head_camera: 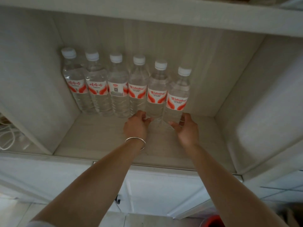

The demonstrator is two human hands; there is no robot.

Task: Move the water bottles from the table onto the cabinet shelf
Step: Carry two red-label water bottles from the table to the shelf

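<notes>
Several clear water bottles with white caps and red-and-white labels stand upright in a row at the back of the cabinet shelf (pixel 98 136). The row runs from the leftmost bottle (pixel 73 79) to the rightmost bottle (pixel 177 95). My right hand (pixel 186 130) wraps the base of the rightmost bottle, thumb on its left and fingers on its right. My left hand (pixel 136 126), with a silver bangle on the wrist, sits just left of the base of the second bottle from the right (pixel 156 94). Its curled fingertips touch that bottle without closing round it.
The shelf compartment has a left wall (pixel 32 89), a right wall (pixel 246 99) and a board above (pixel 147 15). Shelf floor to the right of the row is bare. White cables (pixel 8 136) lie in the compartment on the left. White cabinet doors (pixel 155 190) are below.
</notes>
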